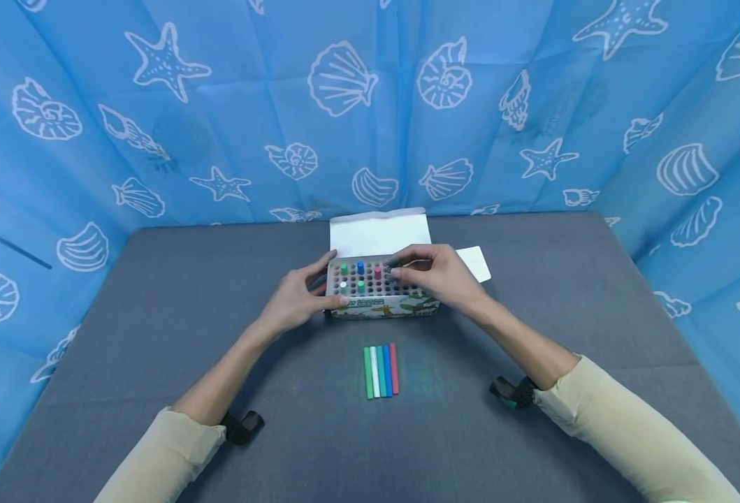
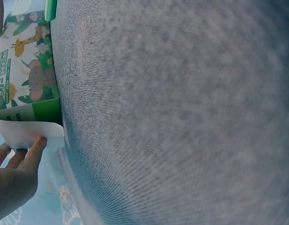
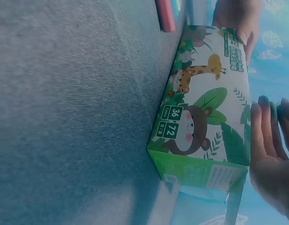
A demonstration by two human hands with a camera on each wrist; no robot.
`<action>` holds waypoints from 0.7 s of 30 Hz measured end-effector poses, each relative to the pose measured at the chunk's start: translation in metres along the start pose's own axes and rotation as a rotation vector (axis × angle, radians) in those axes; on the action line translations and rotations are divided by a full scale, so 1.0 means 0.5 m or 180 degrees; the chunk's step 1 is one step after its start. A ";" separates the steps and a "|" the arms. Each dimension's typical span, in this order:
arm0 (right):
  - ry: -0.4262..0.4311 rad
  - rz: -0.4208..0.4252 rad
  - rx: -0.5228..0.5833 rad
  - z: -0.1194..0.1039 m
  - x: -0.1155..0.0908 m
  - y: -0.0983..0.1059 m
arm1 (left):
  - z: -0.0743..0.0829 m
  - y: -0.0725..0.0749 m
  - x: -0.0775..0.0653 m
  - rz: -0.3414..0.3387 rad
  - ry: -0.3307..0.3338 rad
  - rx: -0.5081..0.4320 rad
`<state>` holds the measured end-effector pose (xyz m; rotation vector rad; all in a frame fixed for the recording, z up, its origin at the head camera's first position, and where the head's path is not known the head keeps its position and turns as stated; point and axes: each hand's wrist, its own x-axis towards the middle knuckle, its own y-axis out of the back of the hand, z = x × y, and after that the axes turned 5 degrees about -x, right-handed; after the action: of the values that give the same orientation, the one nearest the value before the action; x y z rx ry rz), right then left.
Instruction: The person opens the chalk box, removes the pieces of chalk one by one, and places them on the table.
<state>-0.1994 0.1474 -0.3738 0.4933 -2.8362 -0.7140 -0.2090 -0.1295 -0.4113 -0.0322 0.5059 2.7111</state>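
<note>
A printed cardboard box (image 1: 382, 307) stands on the table with its lid (image 1: 379, 234) raised at the back. Several coloured chalk sticks stick up from its holed top, among them a blue one (image 1: 360, 267) and a red one (image 1: 377, 272). My left hand (image 1: 297, 297) holds the box's left end, thumb at the front corner; in the left wrist view its fingers touch a white flap (image 2: 29, 133). Over the right half of the holes, my right hand (image 1: 439, 276) has thumb and forefinger close together; whether a stick is between them is hidden.
A row of chalk sticks (image 1: 381, 372), green, white, teal, blue and red, lies on the grey table (image 1: 470, 440) in front of the box. A white flap (image 1: 474, 264) juts out at the box's right. Behind the table hangs a blue shell-patterned curtain (image 1: 401, 140).
</note>
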 end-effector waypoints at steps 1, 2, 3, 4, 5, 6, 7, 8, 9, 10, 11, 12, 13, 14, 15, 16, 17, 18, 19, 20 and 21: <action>0.0002 0.0004 -0.0007 0.001 0.004 -0.001 | -0.001 0.000 0.000 -0.0001 -0.0003 0.0000; 0.0003 0.0004 -0.0009 0.001 0.008 -0.002 | -0.002 0.000 0.000 -0.0003 -0.0007 0.0006; 0.0007 0.0002 -0.0003 0.002 0.011 -0.003 | -0.003 0.000 0.001 -0.0003 -0.0006 0.0011; 0.0013 0.0002 0.0014 0.003 0.015 -0.004 | -0.004 0.000 0.001 -0.0005 -0.0005 0.0009; 0.0016 0.0006 0.0018 0.004 0.018 -0.005 | -0.004 0.000 0.001 -0.0003 0.0002 0.0005; 0.0013 0.0010 0.0007 0.006 0.021 -0.006 | -0.004 0.000 0.001 -0.0001 0.0009 -0.0001; 0.0010 0.0009 0.0002 0.007 0.024 -0.007 | -0.004 0.000 0.001 -0.0003 0.0013 -0.0009; 0.0010 0.0004 -0.0001 0.008 0.026 -0.007 | -0.003 0.000 0.001 -0.0004 0.0018 -0.0018; 0.0011 0.0005 -0.0019 0.008 0.029 -0.008 | -0.002 0.000 0.001 -0.0007 0.0019 -0.0031; 0.0010 0.0005 -0.0048 0.009 0.031 -0.009 | -0.001 0.001 0.001 -0.0008 0.0019 -0.0040; 0.0006 0.0005 -0.0082 0.010 0.033 -0.010 | -0.001 0.001 0.000 -0.0009 0.0018 -0.0040; 0.0004 0.0006 -0.0118 0.010 0.035 -0.011 | 0.000 0.001 0.000 -0.0014 0.0013 -0.0043; -0.0001 0.0005 -0.0141 0.011 0.038 -0.012 | 0.000 0.002 0.000 -0.0014 0.0011 -0.0038; -0.0006 0.0008 -0.0171 0.011 0.040 -0.013 | 0.000 0.002 0.000 -0.0014 0.0007 -0.0033; -0.0013 0.0015 -0.0204 0.011 0.041 -0.014 | 0.000 0.002 0.001 -0.0015 0.0003 -0.0032; -0.0028 0.0019 -0.0239 0.011 0.043 -0.015 | 0.000 0.002 0.001 -0.0014 0.0004 -0.0025; -0.0042 0.0028 -0.0277 0.011 0.044 -0.015 | -0.001 0.002 0.001 -0.0014 0.0004 -0.0019; -0.0057 0.0035 -0.0314 0.011 0.044 -0.016 | -0.001 0.003 0.001 -0.0015 0.0003 -0.0023; -0.0077 0.0039 -0.0343 0.011 0.045 -0.016 | -0.001 0.002 0.001 -0.0016 0.0000 -0.0024; -0.0097 0.0041 -0.0376 0.010 0.046 -0.016 | -0.001 0.003 0.002 -0.0015 -0.0005 -0.0027; -0.0110 0.0039 -0.0404 0.009 0.047 -0.017 | -0.001 0.003 0.002 -0.0016 -0.0009 -0.0032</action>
<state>-0.2201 0.1340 -0.3798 0.4472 -2.7998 -0.9018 -0.2103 -0.1304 -0.4114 -0.0324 0.4906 2.7083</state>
